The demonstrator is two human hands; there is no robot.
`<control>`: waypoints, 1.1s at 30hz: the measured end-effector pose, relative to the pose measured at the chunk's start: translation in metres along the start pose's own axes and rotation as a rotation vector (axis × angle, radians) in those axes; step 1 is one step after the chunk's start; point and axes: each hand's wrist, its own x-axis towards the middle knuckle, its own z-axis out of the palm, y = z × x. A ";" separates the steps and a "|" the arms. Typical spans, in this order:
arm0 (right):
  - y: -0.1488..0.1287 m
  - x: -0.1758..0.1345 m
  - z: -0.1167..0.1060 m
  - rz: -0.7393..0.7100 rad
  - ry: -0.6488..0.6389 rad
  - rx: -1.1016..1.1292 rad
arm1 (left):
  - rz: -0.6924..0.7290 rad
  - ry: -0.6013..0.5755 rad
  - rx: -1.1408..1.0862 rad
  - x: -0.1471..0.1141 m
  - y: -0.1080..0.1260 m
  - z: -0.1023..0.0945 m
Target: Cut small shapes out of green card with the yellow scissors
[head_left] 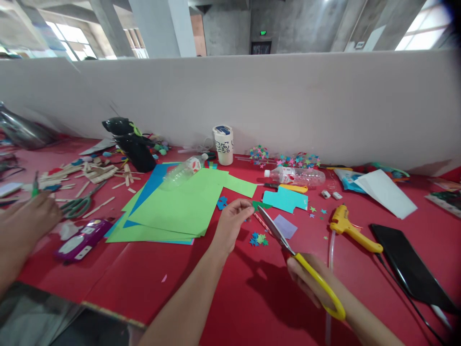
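Observation:
My left hand (232, 221) pinches a small piece of dark green paper (262, 205) above the red table. In my right hand (311, 276) is a pair of scissors (306, 269) with yellow handles, its blades pointing up and left to the green paper. Whether the blades touch the paper, I cannot tell for sure. Just below the blades lie a purple paper piece (285, 227) and a little heap of star cutouts (259, 239). Beyond them is some turquoise paper (285, 199). Blue paper scraps (222, 203) sit behind my left hand.
Green and blue sheets (176, 206) are stacked left of centre. Plastic bottles (298, 176), a white cup (224, 145) and a black flask (133, 146) stand or lie farther back. A yellow glue gun (355, 229) and black tablet (410, 264) lie right. Another person's hand (32, 218) is at left.

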 end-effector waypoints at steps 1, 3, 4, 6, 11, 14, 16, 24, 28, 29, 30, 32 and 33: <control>0.001 0.000 0.000 0.004 0.000 0.002 | 0.008 0.003 0.012 0.000 0.000 0.000; 0.002 0.000 -0.001 0.003 -0.005 0.019 | 0.028 0.001 0.037 0.000 0.002 -0.001; 0.003 0.000 -0.002 0.000 -0.009 0.031 | 0.038 -0.004 0.050 0.000 0.003 -0.001; 0.004 0.000 -0.003 -0.006 -0.024 0.053 | 0.048 -0.017 0.075 0.001 0.006 -0.003; 0.003 0.000 -0.006 -0.045 -0.053 0.020 | 0.031 -0.071 0.117 0.003 0.010 -0.008; -0.001 -0.003 -0.009 -0.037 -0.048 -0.007 | 0.024 -0.095 0.116 0.004 0.010 -0.009; -0.004 -0.005 -0.010 -0.028 -0.030 -0.033 | 0.031 -0.090 0.112 0.004 0.009 -0.008; -0.003 -0.004 -0.015 -0.081 -0.116 -0.068 | -0.009 -0.045 0.105 0.004 0.006 -0.008; -0.003 -0.005 -0.014 -0.050 -0.108 -0.051 | 0.008 -0.072 0.134 0.004 0.008 -0.008; -0.004 -0.006 -0.014 -0.039 -0.098 -0.040 | 0.005 -0.076 0.132 0.004 0.009 -0.008; -0.004 -0.007 -0.014 -0.024 -0.089 -0.024 | 0.000 -0.081 0.127 0.004 0.009 -0.008; -0.006 -0.009 -0.015 0.000 -0.097 0.020 | -0.015 -0.094 0.111 0.004 0.009 -0.008; -0.007 -0.010 -0.015 0.009 -0.113 0.043 | -0.025 -0.100 0.104 0.005 0.009 -0.009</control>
